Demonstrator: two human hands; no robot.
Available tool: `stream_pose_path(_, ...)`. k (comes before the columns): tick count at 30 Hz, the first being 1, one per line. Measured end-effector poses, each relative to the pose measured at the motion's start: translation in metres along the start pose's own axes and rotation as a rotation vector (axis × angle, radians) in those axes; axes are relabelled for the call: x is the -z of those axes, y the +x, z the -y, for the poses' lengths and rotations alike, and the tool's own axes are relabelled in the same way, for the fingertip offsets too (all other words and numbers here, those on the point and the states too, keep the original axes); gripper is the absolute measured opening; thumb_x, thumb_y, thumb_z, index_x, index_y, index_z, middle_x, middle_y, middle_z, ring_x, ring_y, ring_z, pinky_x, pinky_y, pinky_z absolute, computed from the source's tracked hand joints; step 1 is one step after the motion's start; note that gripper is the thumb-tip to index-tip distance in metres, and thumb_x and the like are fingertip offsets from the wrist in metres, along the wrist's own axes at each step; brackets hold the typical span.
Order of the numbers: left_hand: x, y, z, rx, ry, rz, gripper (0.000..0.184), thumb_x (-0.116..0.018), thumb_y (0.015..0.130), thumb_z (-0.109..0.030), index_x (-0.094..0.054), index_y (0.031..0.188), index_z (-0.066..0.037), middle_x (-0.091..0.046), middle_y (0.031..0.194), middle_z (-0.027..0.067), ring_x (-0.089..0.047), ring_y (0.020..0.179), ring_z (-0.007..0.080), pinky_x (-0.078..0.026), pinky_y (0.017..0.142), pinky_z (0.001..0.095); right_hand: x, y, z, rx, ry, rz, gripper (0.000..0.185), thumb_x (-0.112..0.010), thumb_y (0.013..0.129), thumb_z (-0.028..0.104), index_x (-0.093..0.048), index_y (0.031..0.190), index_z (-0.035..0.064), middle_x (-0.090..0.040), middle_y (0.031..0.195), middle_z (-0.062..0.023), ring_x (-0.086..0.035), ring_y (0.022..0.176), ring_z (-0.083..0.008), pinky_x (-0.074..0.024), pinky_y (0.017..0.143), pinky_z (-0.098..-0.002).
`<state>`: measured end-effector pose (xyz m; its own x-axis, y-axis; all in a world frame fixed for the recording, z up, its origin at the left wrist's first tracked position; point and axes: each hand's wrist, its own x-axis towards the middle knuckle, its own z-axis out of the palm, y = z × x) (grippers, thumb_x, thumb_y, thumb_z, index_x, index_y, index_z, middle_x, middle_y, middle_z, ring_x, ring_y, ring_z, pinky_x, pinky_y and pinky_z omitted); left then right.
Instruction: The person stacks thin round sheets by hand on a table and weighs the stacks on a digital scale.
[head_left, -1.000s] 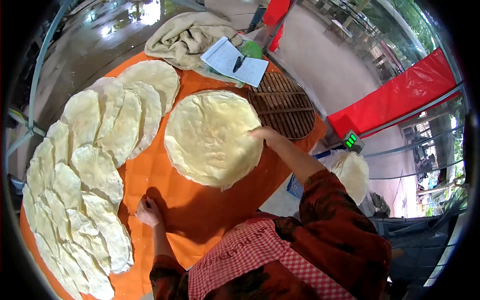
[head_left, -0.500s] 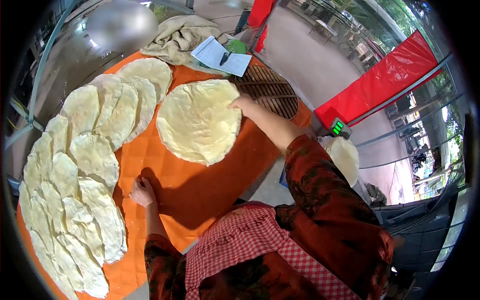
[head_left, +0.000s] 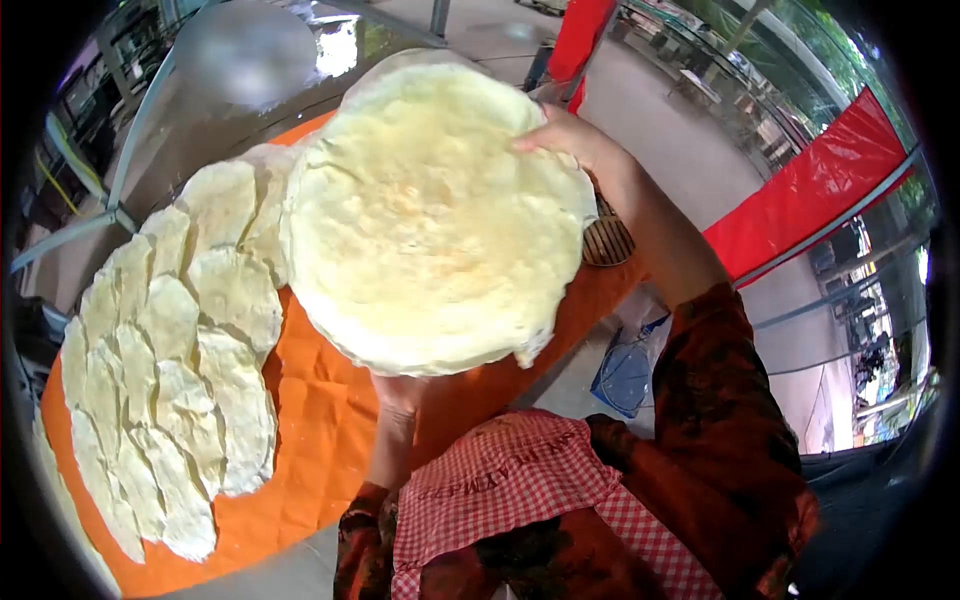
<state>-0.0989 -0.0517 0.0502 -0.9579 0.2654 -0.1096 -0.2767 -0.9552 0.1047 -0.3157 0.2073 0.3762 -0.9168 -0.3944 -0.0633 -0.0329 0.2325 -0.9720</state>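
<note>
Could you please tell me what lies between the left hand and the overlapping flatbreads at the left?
In the head view, just bare orange cloth shows between the left hand and the overlapping flatbreads.

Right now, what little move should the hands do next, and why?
Maybe slide the left hand a little farther under the pale round stack: its fingers are hidden beneath the near edge, while the right hand grips the far right edge.

Red plastic-looking sheeting (head_left: 815, 190) (glossy, in 2 visible stretches) hangs beside a pale floor (head_left: 685, 155).
</note>
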Motion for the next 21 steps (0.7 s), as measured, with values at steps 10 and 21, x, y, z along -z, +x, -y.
stream_pose_path(10, 0.018, -0.035, 0.019, 0.002, -0.117, -0.248, 0.082, -0.044, 0.086, -0.067, -0.025, 0.146, -0.014, -0.031, 0.149, 0.0094, -0.033, 0.134, 0.0318, -0.029, 0.109, 0.0499, -0.165, -0.083, -0.229, 0.275, -0.735, 0.462, 0.070, -0.074, 0.074, 0.034, -0.045, 0.128, 0.0006, -0.047, 0.127, -0.0182, -0.047, 0.118, -0.0310, -0.0409, 0.095, -0.0405)
stream_pose_path(21, 0.030, -0.083, 0.022, -0.321, 0.668, -0.668, 0.047, -0.054, 0.094, -0.028, -0.040, 0.130, -0.002, -0.049, 0.124, 0.0124, -0.052, 0.110, 0.0250, -0.044, 0.094, 0.0390, -0.203, -0.139, -0.286, 0.489, -0.804, 0.277, 0.032, -0.062, 0.081, 0.015, -0.058, 0.109, 0.0010, -0.050, 0.128, -0.0164, -0.051, 0.113, -0.0326, -0.0452, 0.091, -0.0420)
